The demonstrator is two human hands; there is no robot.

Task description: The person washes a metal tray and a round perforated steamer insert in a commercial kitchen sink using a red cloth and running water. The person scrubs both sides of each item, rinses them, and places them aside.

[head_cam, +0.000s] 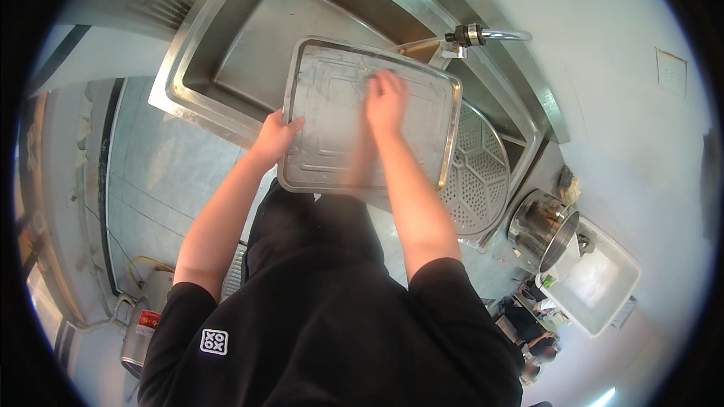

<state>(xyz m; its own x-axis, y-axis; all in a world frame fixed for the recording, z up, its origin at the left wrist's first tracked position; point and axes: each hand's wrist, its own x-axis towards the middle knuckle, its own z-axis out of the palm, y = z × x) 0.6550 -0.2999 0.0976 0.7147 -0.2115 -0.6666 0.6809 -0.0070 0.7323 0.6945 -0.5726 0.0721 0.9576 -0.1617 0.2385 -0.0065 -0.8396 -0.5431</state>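
A rectangular stainless steel tray (334, 118) is tilted over the near edge of the steel sink (266, 28). My left hand (277, 137) grips its left rim, thumb on top and fingers hidden underneath. Over the upper middle of the tray is my right hand (387, 103), blurred, fingers bent down towards the metal. Something dark shows at its fingertips, too blurred to name. From the tap (468, 35) a thin stream of water runs onto the tray's far part, and the surface looks wet.
A round perforated metal plate (475, 175) leans at the sink's right side. Further right are a steel pot (537, 226) and a white plastic tub (605, 288). A metal cylinder (141, 333) with a red label stands at lower left. Other people (534, 345) are in the background at lower right.
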